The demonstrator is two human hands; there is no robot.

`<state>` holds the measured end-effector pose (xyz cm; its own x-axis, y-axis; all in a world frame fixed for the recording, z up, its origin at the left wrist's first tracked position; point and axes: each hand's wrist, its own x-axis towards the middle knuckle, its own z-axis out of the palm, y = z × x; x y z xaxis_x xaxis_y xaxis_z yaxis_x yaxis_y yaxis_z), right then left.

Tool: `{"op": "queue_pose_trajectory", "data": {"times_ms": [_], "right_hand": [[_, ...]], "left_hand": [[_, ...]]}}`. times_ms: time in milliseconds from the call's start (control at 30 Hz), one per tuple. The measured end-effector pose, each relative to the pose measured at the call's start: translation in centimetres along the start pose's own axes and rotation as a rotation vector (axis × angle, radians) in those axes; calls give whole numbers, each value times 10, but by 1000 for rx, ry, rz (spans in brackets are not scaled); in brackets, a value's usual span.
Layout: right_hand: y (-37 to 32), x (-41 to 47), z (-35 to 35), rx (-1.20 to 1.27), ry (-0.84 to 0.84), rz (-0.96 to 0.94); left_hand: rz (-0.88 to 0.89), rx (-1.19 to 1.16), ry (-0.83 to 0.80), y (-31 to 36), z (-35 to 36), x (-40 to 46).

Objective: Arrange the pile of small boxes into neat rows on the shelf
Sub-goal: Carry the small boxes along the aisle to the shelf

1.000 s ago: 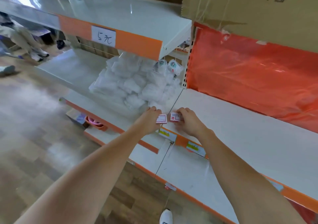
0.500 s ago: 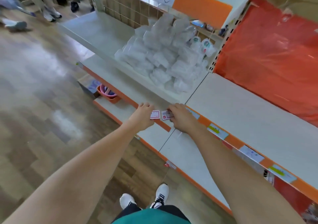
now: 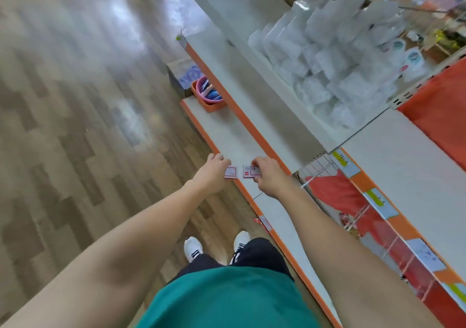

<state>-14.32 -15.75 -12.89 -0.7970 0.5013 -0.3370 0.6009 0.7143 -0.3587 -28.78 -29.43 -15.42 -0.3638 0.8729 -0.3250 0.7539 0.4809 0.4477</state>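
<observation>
I hold one small white box with red print in each hand, low down over the bottom shelf [image 3: 227, 136]. My left hand [image 3: 213, 170] grips the left box [image 3: 231, 172] by its left end. My right hand [image 3: 268, 176] pinches the right box [image 3: 250, 171] by its right end, with a second thin box seemingly under the fingers. The two boxes sit a short gap apart, just above the white shelf board near its orange front edge.
An orange tub [image 3: 208, 95] with pink and blue items and a cardboard box [image 3: 181, 75] stand further along the bottom shelf. A pile of clear plastic packets [image 3: 335, 70] fills the shelf above. A wide white shelf [image 3: 403, 156] lies at right. My white shoes [image 3: 193, 248] stand on the wood floor.
My head has tipped down and both hands have dropped from the middle shelf's front edge to the bottom shelf, still holding the boxes.
</observation>
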Motion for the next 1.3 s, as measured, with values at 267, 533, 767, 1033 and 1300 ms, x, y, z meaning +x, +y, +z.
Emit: {"op": "queue_pose_trajectory", "data": {"times_ms": [267,533,767,1033,1300], "right_hand": [[-33,59,14,-26,-128,-183],[-62,125,27,-119,-307,-433],[-99,148,42,-207,-424,-702],[-136,107,62,-302,-602,-1039],[-161,27,86,-411,-737,-1331]], "left_hand": [[-242,-94,68,-34,-6,-10],[-598,-150,157,-42,-15,-9],[-925,-212,238,-42,-5,-42],[-1248,-338,390,-8,35,-107],[-1522,-469,547,46,86,-184]]}}
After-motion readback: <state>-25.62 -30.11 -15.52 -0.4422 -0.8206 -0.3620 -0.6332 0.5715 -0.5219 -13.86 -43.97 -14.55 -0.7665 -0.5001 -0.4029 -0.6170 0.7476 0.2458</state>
